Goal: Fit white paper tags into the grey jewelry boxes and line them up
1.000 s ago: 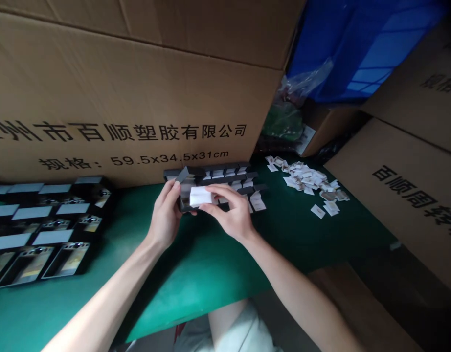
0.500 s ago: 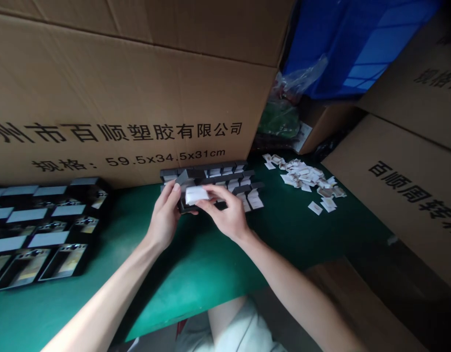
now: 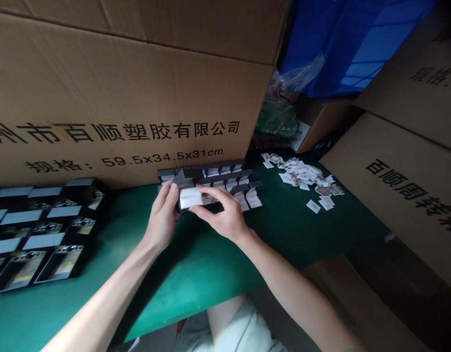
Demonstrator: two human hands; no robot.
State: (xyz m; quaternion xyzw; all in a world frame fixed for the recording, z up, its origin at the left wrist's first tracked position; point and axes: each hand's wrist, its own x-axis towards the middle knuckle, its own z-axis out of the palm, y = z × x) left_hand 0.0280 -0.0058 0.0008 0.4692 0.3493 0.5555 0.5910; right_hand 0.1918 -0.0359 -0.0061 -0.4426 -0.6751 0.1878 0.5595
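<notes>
Gripped from both sides, a small black box (image 3: 181, 205) is held with the left hand (image 3: 161, 220) curled around its left end, the thumb (image 3: 173, 188) upright against it. The right hand (image 3: 221, 215) is partly closed and reaches in from 3 o'clock, its fingertips (image 3: 200, 187) touching a white paper insert (image 3: 190, 197) that sits in the box. The insert's long axis lies roughly left to right, and a dark flap of the box is raised at 12 o'clock. Much of the box's inside is hidden by the fingers, and whether it is lifted off the green mat (image 3: 196, 278) cannot be told.

Further black boxes with white inserts (image 3: 225, 178) are ranked at 1 o'clock. Open black trays (image 3: 38, 234) are laid at 9 o'clock, cut off by the frame's left edge. Loose white paper slips (image 3: 302, 176) are heaped at 2 o'clock. Behind stand a printed cardboard carton (image 3: 119, 98) and a blue plastic crate (image 3: 346, 44), the crate cut off by the frame.
</notes>
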